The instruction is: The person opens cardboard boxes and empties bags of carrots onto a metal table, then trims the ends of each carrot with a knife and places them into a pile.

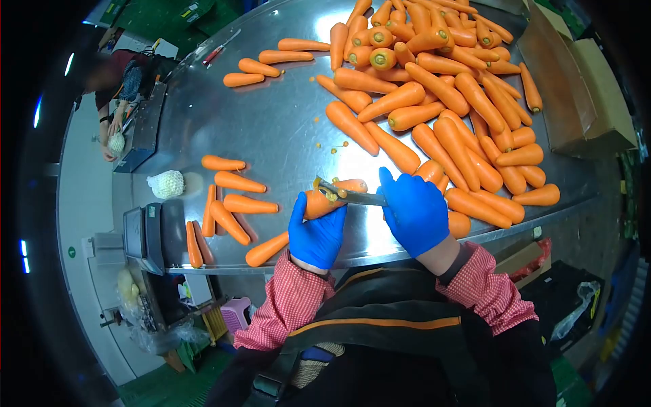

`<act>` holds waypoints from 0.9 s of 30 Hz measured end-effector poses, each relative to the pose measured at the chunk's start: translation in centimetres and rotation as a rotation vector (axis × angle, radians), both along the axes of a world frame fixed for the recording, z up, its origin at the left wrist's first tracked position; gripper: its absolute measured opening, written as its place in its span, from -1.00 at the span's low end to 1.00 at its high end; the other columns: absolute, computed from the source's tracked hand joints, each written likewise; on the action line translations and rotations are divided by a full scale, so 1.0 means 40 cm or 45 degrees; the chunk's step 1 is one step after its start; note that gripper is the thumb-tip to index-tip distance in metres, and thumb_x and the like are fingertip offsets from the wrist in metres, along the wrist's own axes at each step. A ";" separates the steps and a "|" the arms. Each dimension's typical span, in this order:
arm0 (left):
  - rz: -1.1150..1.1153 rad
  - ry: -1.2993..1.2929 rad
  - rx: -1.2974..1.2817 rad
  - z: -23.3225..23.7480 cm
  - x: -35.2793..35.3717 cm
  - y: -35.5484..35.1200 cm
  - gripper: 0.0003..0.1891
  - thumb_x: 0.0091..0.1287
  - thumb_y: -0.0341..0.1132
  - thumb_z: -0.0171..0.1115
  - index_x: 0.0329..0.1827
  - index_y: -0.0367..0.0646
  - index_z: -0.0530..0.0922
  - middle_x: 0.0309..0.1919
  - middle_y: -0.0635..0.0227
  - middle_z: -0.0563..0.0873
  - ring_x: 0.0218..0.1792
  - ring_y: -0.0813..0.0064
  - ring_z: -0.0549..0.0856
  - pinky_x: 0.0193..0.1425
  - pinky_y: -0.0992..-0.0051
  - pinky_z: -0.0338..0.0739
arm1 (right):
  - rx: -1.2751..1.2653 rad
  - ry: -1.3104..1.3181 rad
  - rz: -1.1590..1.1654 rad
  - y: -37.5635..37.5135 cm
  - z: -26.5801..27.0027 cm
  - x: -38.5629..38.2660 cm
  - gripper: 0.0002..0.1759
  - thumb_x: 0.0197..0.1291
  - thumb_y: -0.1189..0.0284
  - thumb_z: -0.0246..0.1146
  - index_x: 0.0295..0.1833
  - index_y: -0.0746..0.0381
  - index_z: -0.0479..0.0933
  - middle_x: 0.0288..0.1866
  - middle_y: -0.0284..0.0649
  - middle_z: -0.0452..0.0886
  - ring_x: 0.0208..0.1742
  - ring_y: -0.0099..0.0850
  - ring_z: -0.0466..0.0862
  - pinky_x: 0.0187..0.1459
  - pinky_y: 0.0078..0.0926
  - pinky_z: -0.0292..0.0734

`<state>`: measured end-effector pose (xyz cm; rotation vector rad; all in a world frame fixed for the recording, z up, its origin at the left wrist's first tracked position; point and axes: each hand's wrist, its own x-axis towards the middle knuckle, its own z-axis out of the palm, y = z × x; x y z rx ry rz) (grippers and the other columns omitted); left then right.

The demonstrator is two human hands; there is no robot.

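Observation:
Both my hands wear blue gloves above the steel table (271,108). My left hand (317,234) is wrapped round a carrot (316,203) whose top end points up and right. A knife is gripped in my right hand (417,210), its blade (363,197) reaching left across the end of that carrot. Small orange and yellowish trimmings cling to the blade near its tip. Another carrot (351,184) shows just behind the blade. Close to my left wrist lies a loose carrot (267,249). The knife's handle is hidden inside my fist.
A large heap of carrots (434,88) covers the table's right side, beside a cardboard box (576,95). Several carrots (230,203) lie at left, near a white netted bundle (166,184) and a scale (144,237). A red-handled tool (220,49) lies at the back. Another person (119,95) works at far left.

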<state>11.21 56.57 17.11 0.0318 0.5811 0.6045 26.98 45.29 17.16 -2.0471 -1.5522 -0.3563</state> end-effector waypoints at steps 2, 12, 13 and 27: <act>0.042 0.075 -0.019 0.003 -0.003 -0.003 -0.49 0.40 -0.13 0.15 0.22 -0.36 0.35 0.16 -0.03 0.52 0.16 0.15 0.56 0.32 0.31 0.48 | -0.028 0.030 0.000 0.004 -0.018 0.006 -0.76 0.20 0.36 0.23 -0.05 0.22 0.52 -0.47 -0.27 0.42 -0.47 -0.37 0.51 -0.45 -0.36 0.37; 0.160 0.075 0.100 -0.013 -0.049 0.048 -0.50 0.40 -0.12 0.16 0.17 -0.37 0.33 0.07 -0.02 0.52 0.18 0.10 0.51 0.43 0.19 0.33 | -0.043 0.770 -0.051 -0.006 -0.049 0.025 -0.79 0.24 0.41 0.19 -0.02 0.16 0.53 -0.26 -0.11 0.60 -0.22 -0.12 0.65 -0.24 -0.27 0.56; 0.164 0.072 0.080 -0.016 -0.051 0.048 -0.50 0.40 -0.12 0.16 0.17 -0.37 0.32 0.08 -0.03 0.51 0.19 0.09 0.51 0.43 0.19 0.34 | -0.002 0.871 -0.012 -0.002 -0.040 0.013 -0.78 0.25 0.41 0.19 0.01 0.16 0.53 -0.25 -0.11 0.60 -0.21 -0.12 0.65 -0.22 -0.28 0.56; -0.616 0.298 0.538 -0.080 0.077 0.053 -0.48 0.39 -0.22 0.19 0.36 -0.22 0.32 0.14 0.14 0.56 0.18 0.30 0.56 0.32 0.29 0.45 | 0.124 2.181 -0.095 -0.052 0.150 0.179 -0.58 0.28 0.24 0.21 0.11 0.31 0.54 -0.39 -0.27 0.66 -0.54 -0.66 0.55 -0.55 -0.77 0.38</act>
